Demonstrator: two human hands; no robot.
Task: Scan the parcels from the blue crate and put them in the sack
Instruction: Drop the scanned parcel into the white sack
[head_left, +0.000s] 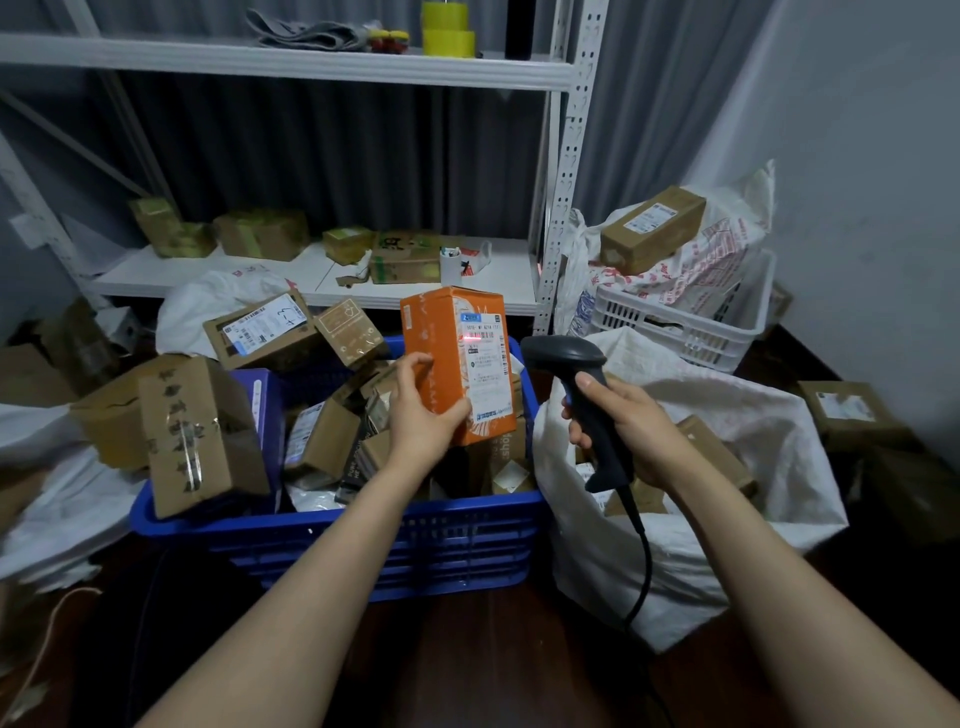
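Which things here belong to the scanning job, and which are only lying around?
Job: orange cardboard parcel in left hand; black handheld scanner in right hand; blue plastic crate; white woven sack.
Lying about: yellow tape rolls; white plastic basket; brown boxes on white metal shelf.

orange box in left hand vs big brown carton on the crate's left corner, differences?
Colour: the orange box is bright orange; the brown carton is plain cardboard with clear tape.
Pose: the left hand holds the orange box upright; the brown carton leans tilted on the rim of the blue crate, untouched.
Label: the orange box shows a white label facing the camera; none shows on the brown carton.
Both are closed rectangular boxes.
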